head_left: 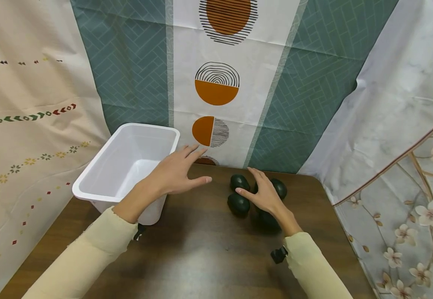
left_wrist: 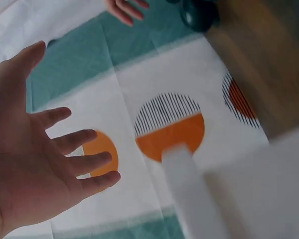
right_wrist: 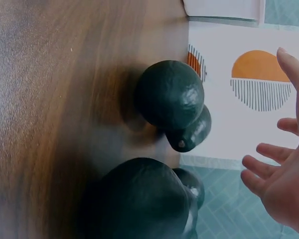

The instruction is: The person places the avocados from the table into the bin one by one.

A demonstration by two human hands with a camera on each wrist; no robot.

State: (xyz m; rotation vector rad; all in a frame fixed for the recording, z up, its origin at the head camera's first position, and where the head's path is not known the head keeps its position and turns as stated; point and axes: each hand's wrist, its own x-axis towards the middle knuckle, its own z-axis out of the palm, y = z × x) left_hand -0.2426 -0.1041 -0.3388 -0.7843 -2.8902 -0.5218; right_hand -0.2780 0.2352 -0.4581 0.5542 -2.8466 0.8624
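Note:
Several dark green avocados (head_left: pixel 238 204) lie in a cluster on the brown wooden table, right of centre. Over them hovers my right hand (head_left: pixel 264 194), fingers spread and thumb apart, with nothing in its grasp; it hides part of the cluster. In the right wrist view, a gap shows between that hand (right_wrist: pixel 284 174) and the nearest avocado (right_wrist: pixel 169 94). My left hand (head_left: pixel 175 172) is held in the air beside the right rim of a white plastic tub (head_left: pixel 85 195), its fingers extended. The left wrist view shows its palm (left_wrist: pixel 45 169) bare.
The tub stands at the table's left, and the visible part of its inside holds nothing. Behind the table (head_left: pixel 201 249) hangs a patterned cloth (head_left: pixel 216 95) with orange circles. Other cloths hang at the left (head_left: pixel 33 124) and the right (head_left: pixel 399 187), close to the table's sides.

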